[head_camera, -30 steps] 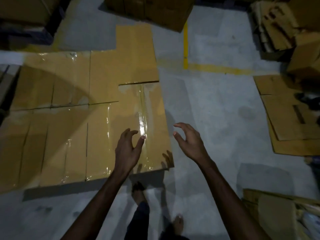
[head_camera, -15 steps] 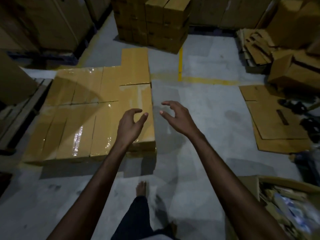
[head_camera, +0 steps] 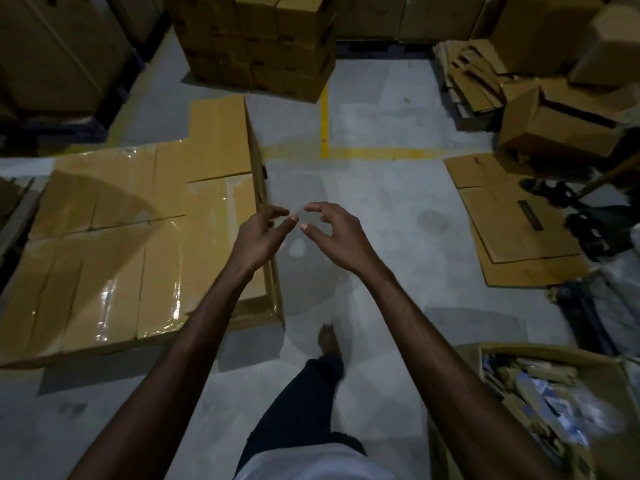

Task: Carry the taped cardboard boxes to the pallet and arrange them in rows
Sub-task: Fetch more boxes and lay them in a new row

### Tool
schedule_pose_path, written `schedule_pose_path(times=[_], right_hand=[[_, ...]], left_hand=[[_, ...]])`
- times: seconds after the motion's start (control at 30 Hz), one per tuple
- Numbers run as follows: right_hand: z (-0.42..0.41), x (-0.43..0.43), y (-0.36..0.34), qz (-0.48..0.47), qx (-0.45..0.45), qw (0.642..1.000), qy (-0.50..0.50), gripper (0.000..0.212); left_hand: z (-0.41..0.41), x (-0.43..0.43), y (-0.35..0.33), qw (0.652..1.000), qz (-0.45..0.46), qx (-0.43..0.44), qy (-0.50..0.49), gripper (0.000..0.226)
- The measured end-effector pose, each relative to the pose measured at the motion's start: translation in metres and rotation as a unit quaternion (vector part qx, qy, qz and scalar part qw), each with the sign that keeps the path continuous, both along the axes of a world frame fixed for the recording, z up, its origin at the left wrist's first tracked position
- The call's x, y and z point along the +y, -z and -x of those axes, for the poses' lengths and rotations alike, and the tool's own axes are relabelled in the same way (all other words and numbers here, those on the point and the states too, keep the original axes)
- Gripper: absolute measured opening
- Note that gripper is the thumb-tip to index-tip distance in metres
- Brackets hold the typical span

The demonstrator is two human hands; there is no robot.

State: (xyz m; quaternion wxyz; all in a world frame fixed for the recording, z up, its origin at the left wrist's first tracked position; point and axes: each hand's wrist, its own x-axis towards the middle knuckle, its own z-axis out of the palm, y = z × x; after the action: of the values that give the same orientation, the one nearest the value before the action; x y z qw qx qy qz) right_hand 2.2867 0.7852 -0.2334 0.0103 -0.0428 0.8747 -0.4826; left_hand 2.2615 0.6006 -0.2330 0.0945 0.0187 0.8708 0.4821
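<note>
With your left hand (head_camera: pixel 258 237) and right hand (head_camera: pixel 337 237) both empty, fingers loosely curled, and the taped boxes (head_camera: pixel 104 254) in rows at your left, your bare foot (head_camera: pixel 329 341) could stub their near corner.

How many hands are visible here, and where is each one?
2. The left hand is over the right edge of the taped boxes; the right hand is beside it, over the grey floor. Both hold nothing. No hand seems hidden.
</note>
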Motion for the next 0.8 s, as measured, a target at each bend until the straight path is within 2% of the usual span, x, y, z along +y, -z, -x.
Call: schedule_pose_path(times=[0.2,0.3,0.47,0.63,0.8], right_hand=[[0.094,0.007,0.024,-0.008,-0.043,0.999,-0.021,0.040],[0.137,0.004,0.039,-0.009,-0.067,0.996,-0.065,0.039],[0.200,-0.006,0.075,-0.012,-0.106,0.991,-0.082,0.037],[0.259,-0.053,0.128,-0.041,-0.150,0.979,-0.130,0.040],[0.316,-0.119,0.206,-0.015,-0.206,0.967,-0.149,0.045]], left_hand=[[0.080,0.000,0.034,0.997,0.001,-0.036,-0.073,0.043],[0.111,-0.006,0.053,0.993,0.005,-0.052,-0.104,0.038],[0.156,-0.021,0.091,0.975,0.009,-0.103,-0.196,0.036],[0.208,-0.047,0.139,0.960,0.075,-0.120,-0.243,0.039],[0.267,-0.078,0.211,0.944,0.123,-0.144,-0.271,0.039]])
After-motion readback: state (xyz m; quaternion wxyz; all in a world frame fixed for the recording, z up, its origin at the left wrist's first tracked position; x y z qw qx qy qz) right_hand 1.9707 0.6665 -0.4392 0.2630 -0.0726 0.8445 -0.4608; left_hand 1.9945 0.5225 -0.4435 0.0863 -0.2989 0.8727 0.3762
